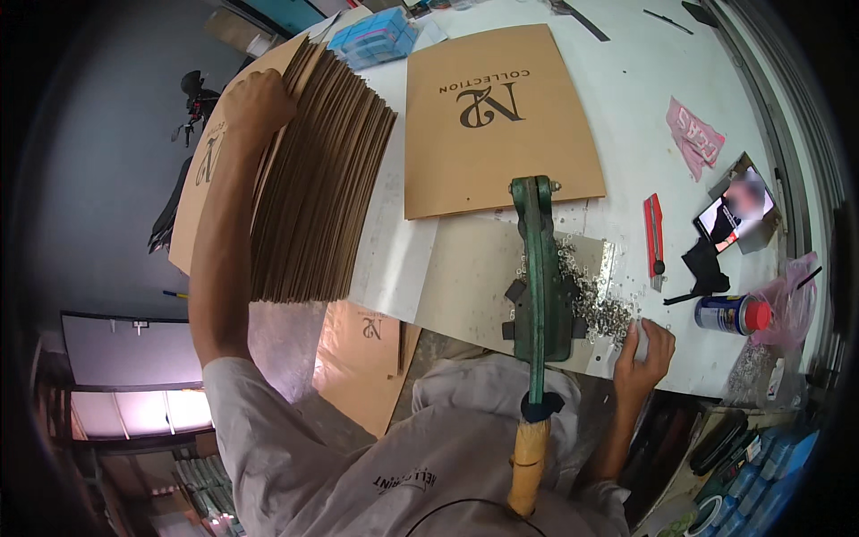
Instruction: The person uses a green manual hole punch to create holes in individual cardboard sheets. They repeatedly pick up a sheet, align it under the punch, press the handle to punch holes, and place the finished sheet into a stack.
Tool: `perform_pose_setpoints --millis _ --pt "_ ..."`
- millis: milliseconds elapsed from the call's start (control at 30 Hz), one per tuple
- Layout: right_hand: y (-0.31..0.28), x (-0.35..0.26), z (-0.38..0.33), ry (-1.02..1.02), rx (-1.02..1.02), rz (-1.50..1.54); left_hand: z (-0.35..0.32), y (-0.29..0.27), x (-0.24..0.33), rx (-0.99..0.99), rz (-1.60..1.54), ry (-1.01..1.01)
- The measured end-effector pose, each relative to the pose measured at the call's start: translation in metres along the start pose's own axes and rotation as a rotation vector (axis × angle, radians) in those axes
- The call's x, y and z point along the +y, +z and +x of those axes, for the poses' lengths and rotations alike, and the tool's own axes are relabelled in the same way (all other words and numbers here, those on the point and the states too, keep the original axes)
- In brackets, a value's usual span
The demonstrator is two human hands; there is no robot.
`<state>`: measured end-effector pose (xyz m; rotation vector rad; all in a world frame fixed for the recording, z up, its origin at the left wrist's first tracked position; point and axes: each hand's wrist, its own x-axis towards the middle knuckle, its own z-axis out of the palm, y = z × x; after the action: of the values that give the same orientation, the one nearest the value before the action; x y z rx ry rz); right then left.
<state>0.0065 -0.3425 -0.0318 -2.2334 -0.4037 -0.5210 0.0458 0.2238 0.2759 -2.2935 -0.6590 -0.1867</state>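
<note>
My left hand [259, 100] is closed over the far upper edge of a brown printed cardboard sheet [208, 170] on the near face of a thick standing stack [322, 179]; its fingertips are hidden. My right hand [646, 351] rests at the table's front edge beside a heap of small silver eyelets [604, 313], thumb and forefinger apart, the other fingers curled. Between my arms stands a green hand press [535, 268], its yellow-wrapped handle [528, 465] pointing toward me. Behind the press, another brown printed sheet [501, 116] lies flat, its near edge by the press head.
Right of the press lie a red box cutter [654, 237], a phone [735, 210], a black cloth [705, 268], a blue can with red cap [734, 315] and a pink plastic wrapper [693, 136]. A blue compartment box [373, 38] sits at the back. More brown sheets [358, 353] lean below the table.
</note>
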Motion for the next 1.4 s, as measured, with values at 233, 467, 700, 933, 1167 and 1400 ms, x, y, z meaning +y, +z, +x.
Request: perform_pose_setpoints --millis 233,467,700,933,1167,1400 --pt "0.008 0.004 0.000 0.010 0.013 0.028 0.016 0.010 -0.004 -0.039 0.052 0.203" --pt "0.007 0.004 0.000 0.003 0.003 0.029 0.000 0.010 -0.002 -0.021 0.058 0.254" --pt "0.007 0.007 0.000 -0.001 0.002 0.004 -0.005 -0.003 0.001 0.004 -0.080 0.138" --pt "0.007 0.003 0.000 0.012 -0.003 0.012 0.013 0.000 -0.026 -0.139 -0.111 0.093" --pt "0.007 0.004 0.000 0.014 0.003 0.011 0.020 0.023 -0.035 0.014 -0.137 0.136" --pt "0.007 0.003 0.001 0.013 0.000 0.009 0.022 0.014 -0.029 -0.154 -0.107 0.066"
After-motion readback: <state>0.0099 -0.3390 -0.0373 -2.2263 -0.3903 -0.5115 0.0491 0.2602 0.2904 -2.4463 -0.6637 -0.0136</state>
